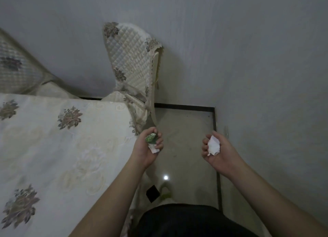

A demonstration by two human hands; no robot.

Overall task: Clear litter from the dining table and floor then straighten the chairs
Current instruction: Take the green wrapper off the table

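My left hand grips a green wrapper together with a scrap of white paper, just off the right edge of the dining table. My right hand holds a crumpled white paper in its curled fingers, above the floor. The table wears a cream cloth with flower prints. A chair with a quilted cream cover stands at the table's far right corner, against the wall.
A second covered chair shows at the far left behind the table. The grey wall closes the narrow floor strip on the right, with a dark skirting line. A small black object lies on the floor by my feet.
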